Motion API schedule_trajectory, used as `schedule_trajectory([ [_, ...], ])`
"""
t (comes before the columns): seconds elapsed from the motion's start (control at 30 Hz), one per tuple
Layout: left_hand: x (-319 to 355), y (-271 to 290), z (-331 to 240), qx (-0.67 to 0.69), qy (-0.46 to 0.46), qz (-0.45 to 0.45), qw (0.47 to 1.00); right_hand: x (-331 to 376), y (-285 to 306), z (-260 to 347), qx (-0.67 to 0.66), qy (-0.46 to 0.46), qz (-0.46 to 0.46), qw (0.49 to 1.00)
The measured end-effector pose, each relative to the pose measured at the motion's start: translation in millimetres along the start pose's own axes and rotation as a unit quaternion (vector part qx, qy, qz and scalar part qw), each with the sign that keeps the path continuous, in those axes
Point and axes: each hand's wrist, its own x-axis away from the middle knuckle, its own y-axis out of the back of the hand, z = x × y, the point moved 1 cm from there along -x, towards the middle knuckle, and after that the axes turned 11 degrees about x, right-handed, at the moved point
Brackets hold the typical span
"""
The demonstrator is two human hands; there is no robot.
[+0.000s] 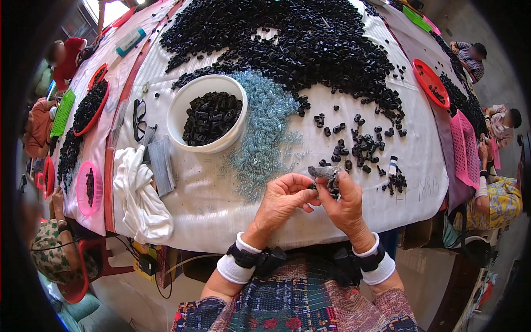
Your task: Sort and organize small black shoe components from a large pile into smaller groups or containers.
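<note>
My left hand (285, 200) and my right hand (345, 207) meet close together above the near part of the white-covered table. The fingers of both are pinched around small black plastic pieces (333, 191), partly hidden by the fingertips. A worn grey covering (322, 172) shows at the fingers of my right hand. Just beyond lie loose black plastic pieces (365, 146). To the left of them spreads a heap of pale blue, clear-looking small springs (257, 127). Beside the springs stands a white bowl (176, 113) filled with black plastic parts (213, 119).
A large pile of black pieces (287, 44) covers the far table. Left of the bowl are eyeglasses (139, 119), a grey folded cloth (161, 165) and a white cloth (138, 193). A small white-banded bottle (392, 165) stands at right. People sit at neighbouring tables with red trays (423, 83) and pink baskets (463, 149).
</note>
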Motion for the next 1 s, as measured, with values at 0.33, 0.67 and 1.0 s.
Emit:
schedule_trajectory([
  [0.33, 0.2, -3.3, -1.6, 0.010, -0.004, -0.005, 1.000, 3.5, -0.5, -0.2, -0.045, 0.004, -0.014, 0.999],
  [0.67, 0.5, -2.2, -1.5, 0.009, 0.004, 0.003, 1.000, 6.1, 0.3, 0.3, -0.060, -0.032, -0.014, 0.998],
  [1.0, 1.9, -5.5, -3.7, 0.005, 0.010, -0.004, 1.000, 4.3, 14.2, 6.8, -0.012, 0.006, -0.048, 0.999],
])
